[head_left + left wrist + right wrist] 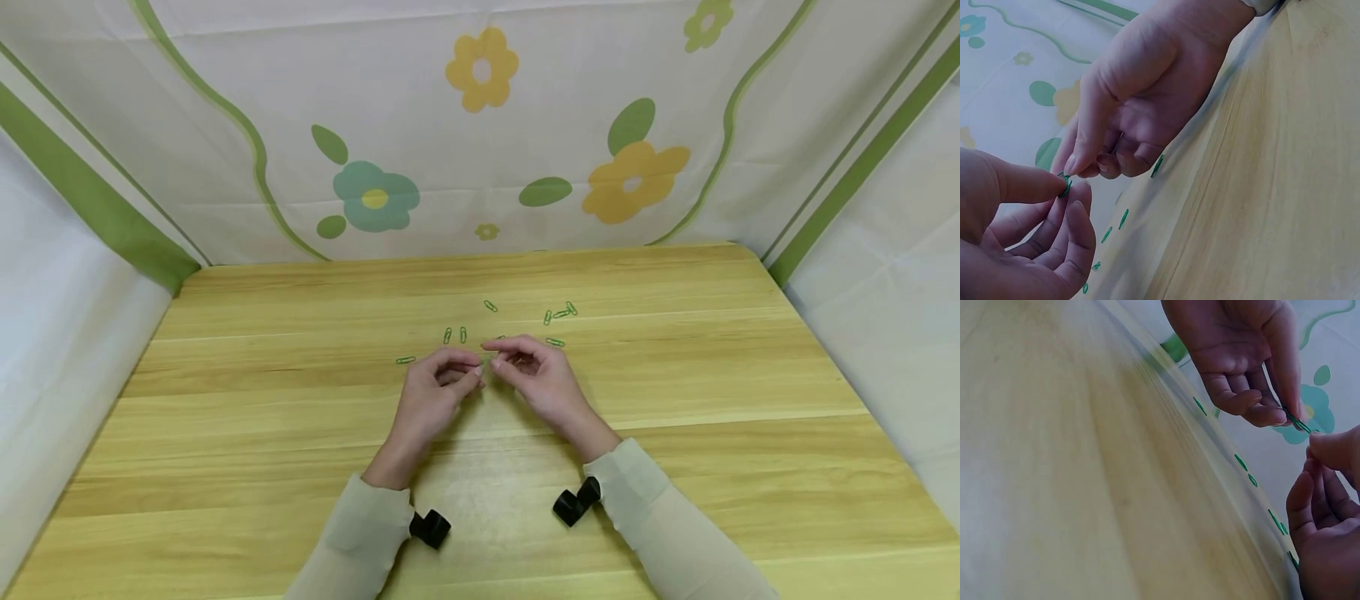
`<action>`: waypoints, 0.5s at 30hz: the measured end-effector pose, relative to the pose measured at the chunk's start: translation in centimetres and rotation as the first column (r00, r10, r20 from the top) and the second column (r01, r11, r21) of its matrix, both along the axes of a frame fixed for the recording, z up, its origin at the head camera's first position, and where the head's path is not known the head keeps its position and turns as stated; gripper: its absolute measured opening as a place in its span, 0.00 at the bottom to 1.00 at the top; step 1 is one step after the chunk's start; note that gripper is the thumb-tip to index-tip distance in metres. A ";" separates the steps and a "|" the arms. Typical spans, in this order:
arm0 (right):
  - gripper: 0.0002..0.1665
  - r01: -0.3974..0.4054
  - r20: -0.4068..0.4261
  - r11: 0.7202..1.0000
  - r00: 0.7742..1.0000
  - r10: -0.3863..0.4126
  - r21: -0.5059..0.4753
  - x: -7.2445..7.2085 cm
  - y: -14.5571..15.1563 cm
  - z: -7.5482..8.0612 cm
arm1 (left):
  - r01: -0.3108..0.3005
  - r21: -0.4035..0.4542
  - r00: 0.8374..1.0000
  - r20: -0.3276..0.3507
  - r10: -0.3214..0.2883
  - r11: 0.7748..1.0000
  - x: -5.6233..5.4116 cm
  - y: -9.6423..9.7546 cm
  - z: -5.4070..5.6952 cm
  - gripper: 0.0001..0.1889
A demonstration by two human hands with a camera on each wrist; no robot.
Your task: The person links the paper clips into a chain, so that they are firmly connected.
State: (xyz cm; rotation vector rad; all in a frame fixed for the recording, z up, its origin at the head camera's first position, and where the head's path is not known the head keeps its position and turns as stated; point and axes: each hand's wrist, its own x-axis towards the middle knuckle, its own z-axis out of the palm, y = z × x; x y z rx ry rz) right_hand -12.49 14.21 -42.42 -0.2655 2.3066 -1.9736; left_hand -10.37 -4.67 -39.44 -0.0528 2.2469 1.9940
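Note:
Above the table, both hands meet fingertip to fingertip. My left hand [435, 392] pinches a green paper clip [1300, 425] between thumb and fingers, its wire sticking out toward the other hand. My right hand [543, 383] has its thumb and a fingertip closed on the far end of the green wire, the other fingers loosely bent. In the left wrist view the green wire [1066, 186] shows at the left thumb tip. Fingers cover part of it, so I cannot tell whether one clip or two linked ones are held.
Several green paper clips lie loose beyond the hands, among them one at the left [405, 360], one at the back [491, 306] and one at the right [555, 342]. A flowered cloth [480, 150] hangs behind the wooden table [225, 433].

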 end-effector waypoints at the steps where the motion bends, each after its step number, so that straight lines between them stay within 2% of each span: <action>1: 0.14 -0.003 -0.010 1.000 1.000 0.004 0.012 0.0 0.0 0.0 | -0.003 -0.001 1.000 0.004 0.003 1.000 0.0 0.0 -0.1 0.07; 8: 0.10 0.008 -0.031 1.000 0.999 -0.008 0.003 0.0 0.0 0.1 | -0.026 0.009 0.999 0.041 0.026 1.000 -0.2 0.0 -0.2 0.07; 15: 0.09 0.091 -0.068 0.995 0.993 -0.093 -0.028 -0.1 0.2 0.2 | -0.027 0.016 0.999 0.046 0.026 1.000 -0.2 0.0 -0.3 0.07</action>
